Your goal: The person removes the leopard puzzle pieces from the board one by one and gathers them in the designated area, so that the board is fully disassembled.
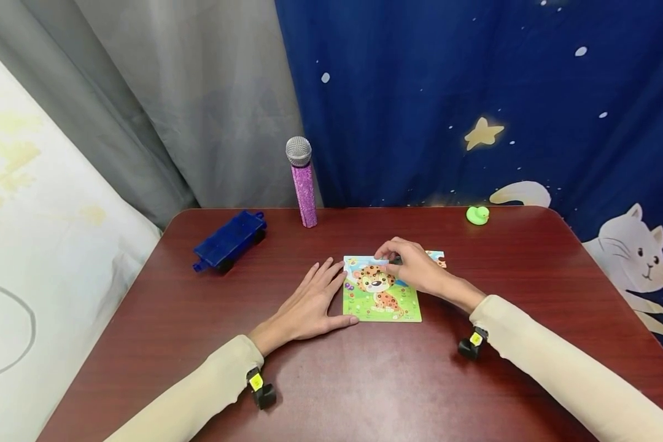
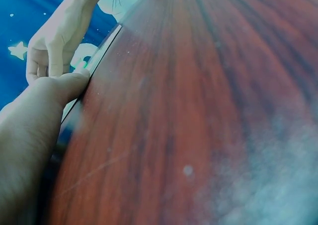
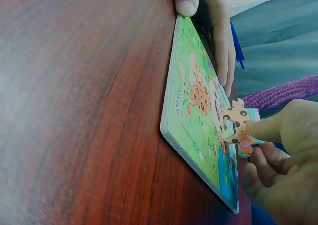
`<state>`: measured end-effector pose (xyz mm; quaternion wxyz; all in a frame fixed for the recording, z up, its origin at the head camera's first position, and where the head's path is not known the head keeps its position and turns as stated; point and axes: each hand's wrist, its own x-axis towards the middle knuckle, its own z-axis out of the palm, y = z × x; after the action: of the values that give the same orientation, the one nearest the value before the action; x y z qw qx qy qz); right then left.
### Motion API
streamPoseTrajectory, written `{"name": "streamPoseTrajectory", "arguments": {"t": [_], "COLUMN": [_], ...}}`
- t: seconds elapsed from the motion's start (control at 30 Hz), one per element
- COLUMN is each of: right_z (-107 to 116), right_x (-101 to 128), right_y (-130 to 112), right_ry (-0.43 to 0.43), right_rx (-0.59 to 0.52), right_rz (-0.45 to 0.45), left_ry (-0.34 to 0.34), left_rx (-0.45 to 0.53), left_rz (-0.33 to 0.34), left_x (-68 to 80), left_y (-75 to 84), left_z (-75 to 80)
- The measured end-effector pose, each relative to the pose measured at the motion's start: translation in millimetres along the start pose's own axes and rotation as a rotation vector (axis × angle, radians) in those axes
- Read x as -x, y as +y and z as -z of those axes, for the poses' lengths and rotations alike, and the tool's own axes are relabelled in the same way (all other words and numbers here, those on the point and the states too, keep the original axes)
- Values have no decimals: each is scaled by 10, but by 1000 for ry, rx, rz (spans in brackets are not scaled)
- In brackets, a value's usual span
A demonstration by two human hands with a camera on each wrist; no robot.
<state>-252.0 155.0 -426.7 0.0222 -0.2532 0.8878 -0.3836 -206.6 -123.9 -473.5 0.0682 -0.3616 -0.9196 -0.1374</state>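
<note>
Your right hand point(image 1: 417, 265) is pinching a spotted jigsaw piece point(image 3: 234, 119); your left hand point(image 1: 315, 302), fingers spread, is touching the leopard puzzle point(image 1: 382, 299).

On the worktop point(image 1: 398, 387), a blue toy wagon point(image 1: 229, 239) was placed at far left, a green duck point(image 1: 477, 215) at far right, and a purple-handled microphone point(image 1: 304, 190) was stood between. Behind, a grey curtain point(image 1: 215, 104) and a starry blue curtain point(image 1: 398, 123) were hung.

Puzzle board point(image 1: 359, 307) smooth; table point(image 1: 398, 374) glossy wood-grain; curtains point(image 1: 409, 123) matt cloth.
</note>
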Motion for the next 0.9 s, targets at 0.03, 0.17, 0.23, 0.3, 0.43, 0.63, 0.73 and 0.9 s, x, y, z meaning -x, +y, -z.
{"name": "streamPoseTrajectory", "arguments": {"t": [0.03,0.17,0.23,0.3,0.43,0.63,0.73,0.9], "right_z": [0,1,5,6,16,94,168,318], "right_x": [9,41,53,58,59,76,104,175], "right_y": [0,6,11,18,28,55,88,175], "right_ry": [-9,-61,-82,-92,-86,-49,-14,42], "right_rx": [-10,-27,-26,-21,-20,-36,-30,14], "right_rz": [-3,-14,-23,-26,-25,-41,-54,-59], "left_ry": [0,-4,-7,-9,-8,-15,-9,-3], "left_rx": [2,6,3,2,8,17,9,-7], "left_rz": [0,1,2,1,3,4,-1,-3], "left_x": [2,3,5,6,5,5,6,5], "left_y": [0,-1,0,2,0,-7,-4,1], "left_z": [-2,-9,-9,-8,-8,-17,-20,-20]}}
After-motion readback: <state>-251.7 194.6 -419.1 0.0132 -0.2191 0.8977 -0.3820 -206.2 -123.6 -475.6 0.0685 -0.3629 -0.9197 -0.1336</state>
